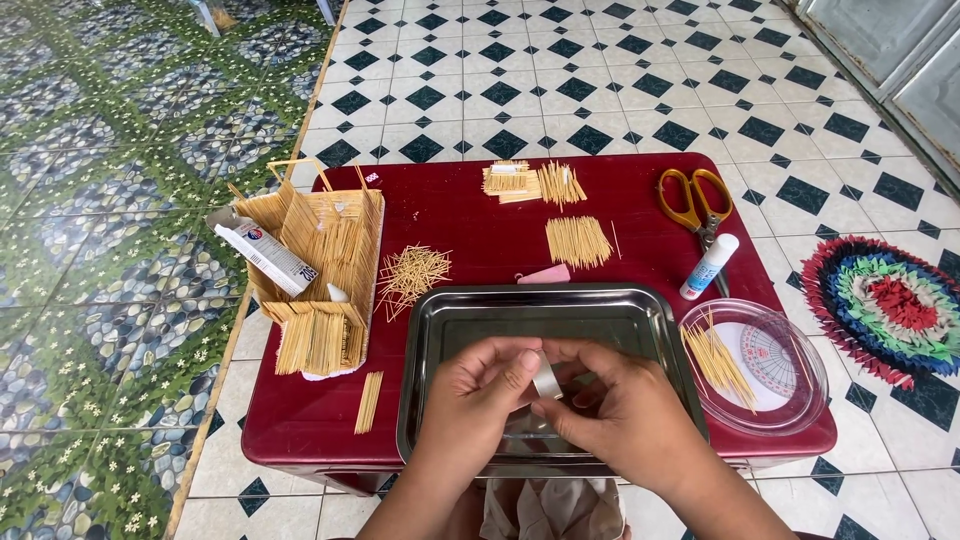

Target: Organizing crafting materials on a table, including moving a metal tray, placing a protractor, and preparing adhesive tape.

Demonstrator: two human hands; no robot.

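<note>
Over a shiny steel tray (450,330) my left hand (485,385) and my right hand (610,405) meet and together pinch a small roll of clear tape (546,378). The fingers of both hands close around it, so most of the roll is hidden. The tray sits at the front middle of a low dark red table (460,215). A pink eraser-like block (545,274) lies just beyond the tray's far rim.
A toothpick-built model (325,265) with a glue tube (265,255) stands at left. Loose toothpick piles (578,241) lie mid-table, and more (412,272) beside the model. Orange scissors (693,203), a glue stick (708,266) and a clear lid with a protractor (765,362) are at right. A rag rug (890,305) lies on the tiled floor.
</note>
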